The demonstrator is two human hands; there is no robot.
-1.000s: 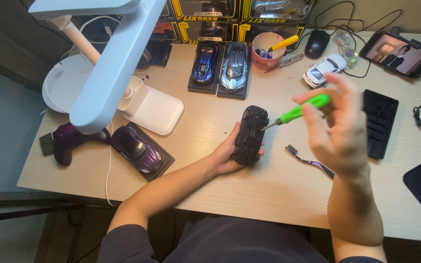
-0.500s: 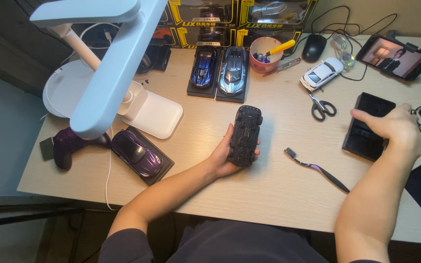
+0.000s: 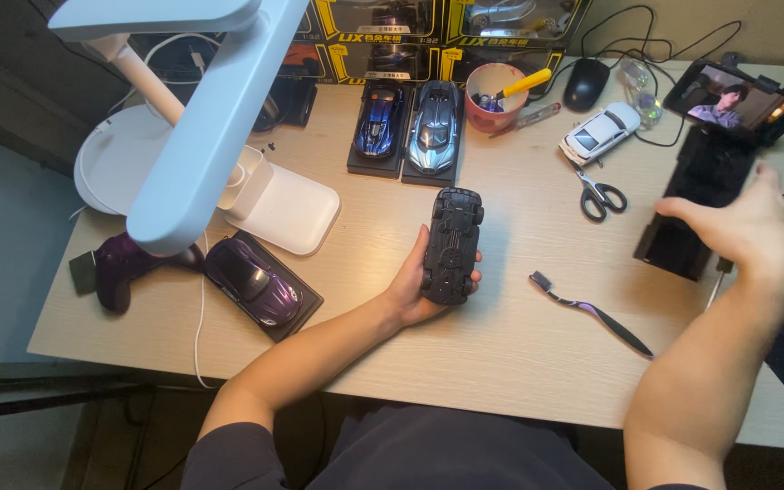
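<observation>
While the left hand (image 3: pixel 415 286) cradles a black toy car chassis (image 3: pixel 452 245) turned underside up, fingers curled around its lower end, the car sits just above the pale wooden desk (image 3: pixel 510 345) near the middle. Off to the side, the right hand (image 3: pixel 744 231) hovers with fingers spread and empty, over a flat black rectangular box (image 3: pixel 696 200) at the desk's far edge; whether it touches the box is unclear. Between the two hands lies a purple-handled toothbrush (image 3: pixel 592 313), and a pair of black-handled scissors (image 3: pixel 599 195) rests beyond it beside a small white toy car (image 3: pixel 599 132). Behind the held car stand a blue model car (image 3: pixel 378 122) and a silver-blue model car (image 3: pixel 434 122) on black bases.
</observation>
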